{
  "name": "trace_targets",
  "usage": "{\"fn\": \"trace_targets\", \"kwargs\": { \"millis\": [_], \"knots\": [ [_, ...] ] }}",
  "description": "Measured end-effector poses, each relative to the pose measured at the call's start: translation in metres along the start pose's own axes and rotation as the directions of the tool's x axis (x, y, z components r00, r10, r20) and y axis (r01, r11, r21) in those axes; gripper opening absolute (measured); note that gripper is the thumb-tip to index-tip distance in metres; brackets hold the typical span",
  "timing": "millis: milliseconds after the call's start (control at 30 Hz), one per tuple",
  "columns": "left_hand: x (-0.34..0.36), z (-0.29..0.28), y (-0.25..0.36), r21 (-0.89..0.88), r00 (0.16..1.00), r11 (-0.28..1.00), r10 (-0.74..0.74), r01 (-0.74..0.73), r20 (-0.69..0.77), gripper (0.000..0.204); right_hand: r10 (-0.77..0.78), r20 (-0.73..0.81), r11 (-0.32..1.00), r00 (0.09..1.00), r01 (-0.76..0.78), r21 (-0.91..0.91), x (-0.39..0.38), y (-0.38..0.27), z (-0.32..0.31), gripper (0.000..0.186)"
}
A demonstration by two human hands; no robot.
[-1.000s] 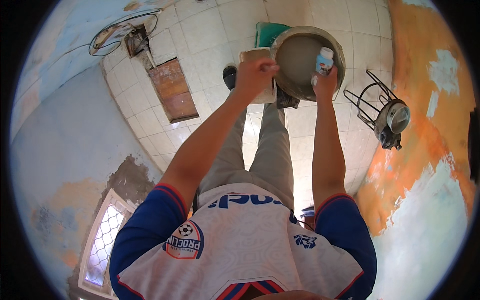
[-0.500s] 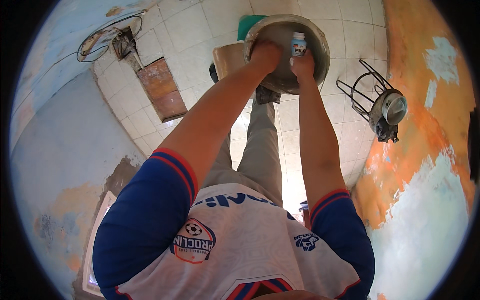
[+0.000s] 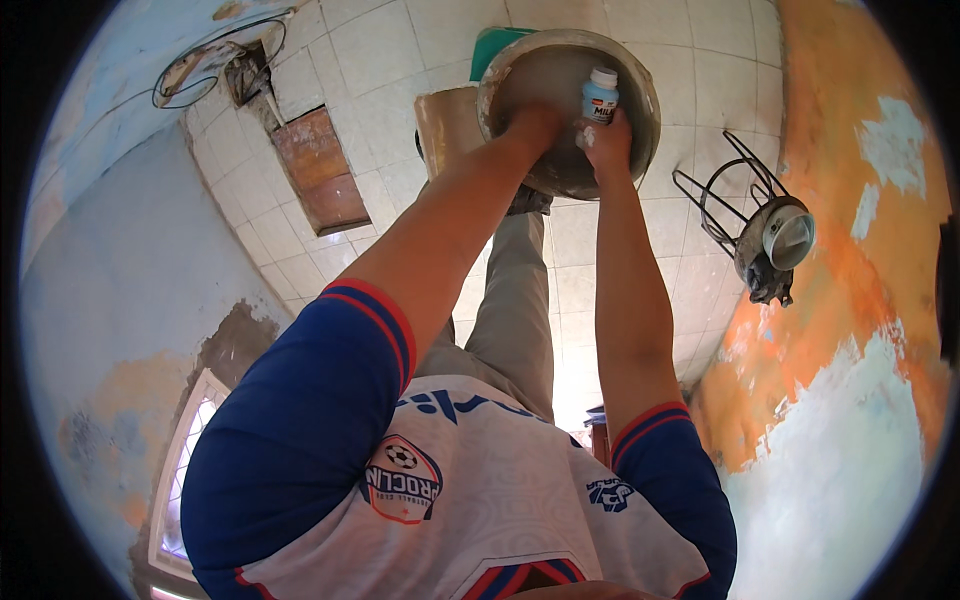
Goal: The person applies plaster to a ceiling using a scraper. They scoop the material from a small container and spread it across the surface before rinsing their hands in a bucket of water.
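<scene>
A big round bucket (image 3: 643, 75) with a grey, crusted rim holds murky grey liquid (image 3: 550, 72). Into it reaches my left hand (image 3: 540, 124), near the left inner side; its fingers are hidden, so what they hold does not show. My right hand (image 3: 606, 147) is wrapped round the lower part of a light-blue bottle (image 3: 596, 99) with a white cap, over the right part of the bucket. Grey-white smears mark the right thumb area. The bottle stands nearly upright, its cap pointing away from me.
Left of the bucket are a tan board-like piece (image 3: 450, 125) and a green object (image 3: 497, 50). A black-legged metal stool (image 3: 720, 195) carries a clear round container (image 3: 788, 238) by the orange wall. Reddish-brown panel (image 3: 320, 170) and coiled cables (image 3: 190, 75) lie at left.
My right hand and the bottle have shifted slightly, and the bottle appears a little larger and more tilted. My left hand has moved slightly nearer me inside the bucket.
</scene>
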State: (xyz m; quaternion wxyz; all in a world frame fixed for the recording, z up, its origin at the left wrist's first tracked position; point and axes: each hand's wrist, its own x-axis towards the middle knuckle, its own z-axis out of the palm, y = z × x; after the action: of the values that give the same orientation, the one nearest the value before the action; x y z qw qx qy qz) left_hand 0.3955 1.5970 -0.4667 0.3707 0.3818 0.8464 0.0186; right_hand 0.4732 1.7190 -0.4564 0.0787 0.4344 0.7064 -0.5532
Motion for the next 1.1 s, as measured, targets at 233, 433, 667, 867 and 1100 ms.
{"fn": "trace_targets", "kwargs": {
  "millis": [233, 433, 667, 867, 1100],
  "knots": [
    [0.012, -0.007, 0.01, 0.021, 0.998, 0.999, 0.037, -0.036, -0.052, 0.019, -0.105, -0.08, 0.989, 0.991, 0.112, 0.098, -0.012, -0.004, -0.006, 0.065],
    [0.016, -0.014, 0.0, -0.03, 0.981, 0.997, 0.063, -0.07, -0.181, 0.02, -0.108, -0.07, 0.968, 0.992, 0.121, 0.222, -0.006, 0.005, -0.009, 0.067],
    [0.011, 0.013, 0.0, 0.146, 0.957, 0.987, 0.106, -0.068, -0.27, 0.022, -0.142, -0.117, 0.93, 0.983, 0.173, 0.324, -0.02, -0.013, -0.012, 0.063],
    [0.016, 0.007, -0.012, 0.136, 0.984, 0.978, 0.146, -0.16, 0.103, 0.027, -0.127, -0.066, 0.872, 0.99, 0.143, 0.469, -0.02, -0.013, -0.015, 0.06],
    [0.003, -0.006, -0.019, 0.286, 0.966, 0.949, 0.055, -0.129, 0.252, 0.024, -0.13, -0.055, 0.988, 0.99, 0.125, -0.086, -0.015, -0.021, -0.01, 0.059]
  ]
}}
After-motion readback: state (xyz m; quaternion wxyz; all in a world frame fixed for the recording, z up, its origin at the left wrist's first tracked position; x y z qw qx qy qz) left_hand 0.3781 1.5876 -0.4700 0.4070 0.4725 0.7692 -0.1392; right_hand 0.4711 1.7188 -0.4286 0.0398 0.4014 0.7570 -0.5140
